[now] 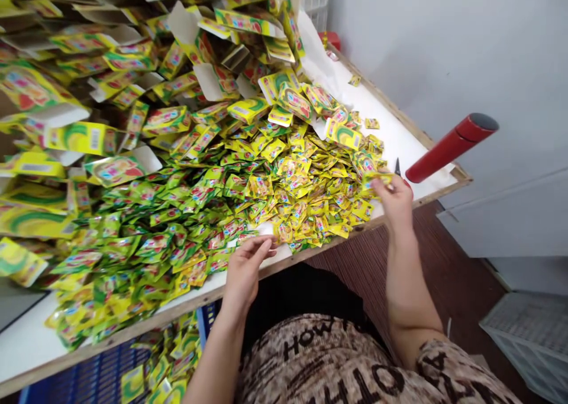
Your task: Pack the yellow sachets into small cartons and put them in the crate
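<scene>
My right hand (394, 200) is closed on a small yellow box (370, 182) over the right end of the table, beside a heap of yellow sachets (302, 185). Only part of that box shows past my fingers. My left hand (248, 268) hovers at the table's front edge with loosely curved fingers, and nothing shows between them. Its fingertips are close to the nearest yellow sachets and a bare white patch of tabletop (280, 253). Green sachets (155, 244) lie in a wide heap to the left.
Many yellow printed boxes (166, 120), several with open flaps, are piled at the back and left. A red cylinder (452, 146) stands at the right corner, near a dark pointed tip (397, 166). Below the wooden table rim (146, 328), a blue crate (84, 371) holds yellow boxes.
</scene>
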A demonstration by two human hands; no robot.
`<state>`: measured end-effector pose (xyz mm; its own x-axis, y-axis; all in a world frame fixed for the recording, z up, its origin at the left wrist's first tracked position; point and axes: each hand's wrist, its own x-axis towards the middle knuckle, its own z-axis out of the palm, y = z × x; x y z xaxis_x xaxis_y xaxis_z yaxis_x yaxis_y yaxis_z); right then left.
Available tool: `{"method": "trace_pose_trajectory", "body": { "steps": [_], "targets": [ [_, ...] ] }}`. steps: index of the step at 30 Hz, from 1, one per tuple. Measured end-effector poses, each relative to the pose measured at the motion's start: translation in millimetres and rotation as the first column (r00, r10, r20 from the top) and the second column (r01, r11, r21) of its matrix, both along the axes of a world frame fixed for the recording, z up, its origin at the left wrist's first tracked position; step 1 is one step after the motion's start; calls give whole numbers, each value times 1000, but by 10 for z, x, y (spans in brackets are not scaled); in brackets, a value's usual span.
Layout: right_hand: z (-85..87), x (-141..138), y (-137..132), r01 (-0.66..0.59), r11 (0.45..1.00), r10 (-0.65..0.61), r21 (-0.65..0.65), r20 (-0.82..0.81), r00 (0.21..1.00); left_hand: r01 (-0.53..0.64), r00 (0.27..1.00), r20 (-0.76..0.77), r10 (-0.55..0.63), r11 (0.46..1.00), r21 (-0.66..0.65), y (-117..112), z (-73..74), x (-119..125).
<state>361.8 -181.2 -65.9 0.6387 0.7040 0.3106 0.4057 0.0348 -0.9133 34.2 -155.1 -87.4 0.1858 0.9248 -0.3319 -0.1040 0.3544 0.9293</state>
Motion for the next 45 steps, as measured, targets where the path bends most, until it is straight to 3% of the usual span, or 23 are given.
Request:
{"method": "trace_pose_trajectory", "body": {
  "steps": [1,4,6,9,13,15,16,17,19,21,22,24,25,26,27,30,32,35,36,38,41,43,45],
  "targets": [
    [-45,230,25,52,999,-52,0,-105,993,-8,1000,-10,8,1000,-19,-4,-36,-13],
    [-196,603,172,-62,987,24,-149,-248,968,-9,1000,-25,8,999,-38,-4,-122,-39],
    [-269,656,274,-141,969,77,-202,-294,953,22,999,-38,-23,1000,-18,-8,-145,-45],
    [-292,644,308,-157,974,95,-166,-330,939,38,999,-36,-38,999,-1,-36,-141,-70],
    [-107,497,169,-93,996,91,-2,-169,981,-27,997,-76,31,998,51,-77,-75,-201],
    [63,246,160,-204,976,203,81,29,979,-98,976,-175,132,977,192,-83,1,-311],
    [150,54,192,-314,948,303,46,165,939,-133,949,-235,208,945,298,-82,49,-371],
    [228,-181,250,-454,888,454,-67,277,847,-146,911,-296,286,898,416,-80,98,-429],
    [333,-729,430,-692,656,746,-301,396,535,-49,813,-429,394,780,623,-72,184,-531],
    [357,-1263,644,-749,461,864,-476,434,256,177,699,-585,411,693,698,-58,217,-609],
    [346,-1482,741,-755,370,894,-541,427,133,290,637,-664,392,676,678,-49,207,-638],
    [305,-1769,881,-782,285,901,-554,433,21,418,518,-781,349,694,587,-27,143,-679],
    [283,-1834,921,-810,274,898,-518,440,22,432,470,-819,329,724,538,-12,101,-691],
    [263,-1854,941,-842,293,894,-454,442,73,422,432,-846,313,759,496,6,62,-697],
    [242,-1840,943,-860,346,888,-375,426,171,402,404,-864,300,790,463,28,31,-694],
    [160,-1722,857,-734,648,759,-202,243,604,402,372,-890,264,818,411,119,5,-630],
    [74,-1678,739,-595,778,618,-200,81,782,502,377,-901,215,770,394,194,22,-554],
    [-59,-1722,550,-562,803,542,-196,-151,827,642,415,-904,104,670,372,287,22,-455],
    [-86,-1757,500,-562,810,526,-168,-213,823,634,452,-889,68,677,374,307,8,-438],
    [-102,-1838,435,-519,849,482,-95,-263,836,514,584,-811,24,762,393,323,-36,-432],
    [-65,-1961,424,-435,900,433,5,-116,894,277,838,-546,-30,884,377,296,-117,-457],
    [-50,-2025,455,-491,871,488,33,75,870,215,937,-339,-90,911,353,251,-167,-465],
    [-61,-2059,492,-600,800,578,9,256,774,173,971,-215,-103,925,340,197,-210,-461]
  ]
}}
